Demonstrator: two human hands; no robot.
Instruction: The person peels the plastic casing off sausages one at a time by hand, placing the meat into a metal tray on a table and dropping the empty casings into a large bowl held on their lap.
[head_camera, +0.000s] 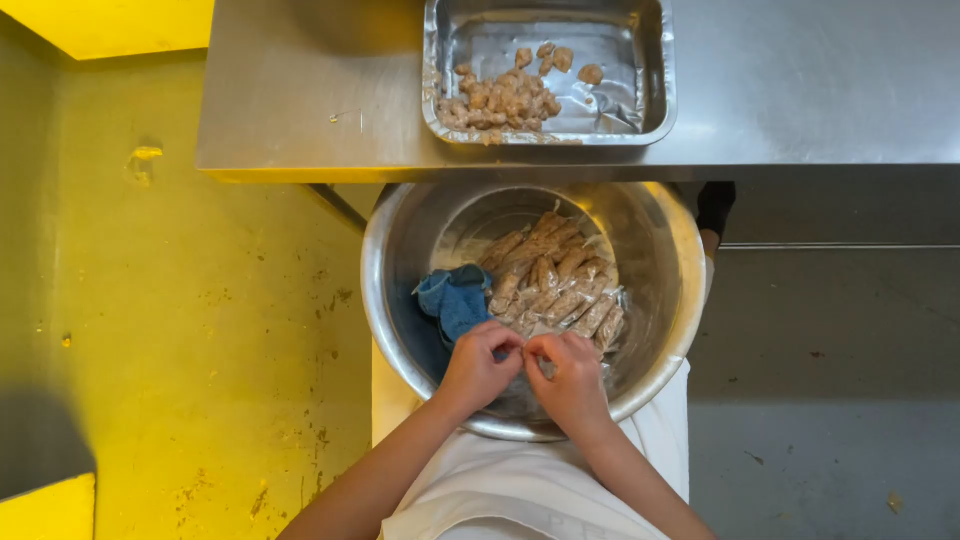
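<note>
steel surface across the top of the view, yellow-lit floor below left, grey floor to the right.

big round steel bowl sits on the person's lap, against a white apron, partly under the surface edge. inside it: a heap of wrapped sticks, pale brown, each in clear film, lying loosely side by side on the right half; a crumpled blue cloth on the left, touching the heap.

rectangular steel tray on the surface above the bowl, holding unwrapped brown pieces bunched at its left side.

left hand and right hand meet over the bowl's near rim, fingertips pinched together on a small wrapped piece. both grips nearly closed, thumb against forefinger; the piece itself is mostly hidden, only a bit of clear film shows between them.

handling, as judged: the piece looks light, soft, likely crumbly; the film thin and slippery. best held by the film ends with fingertips, not squeezed at the middle.
</note>
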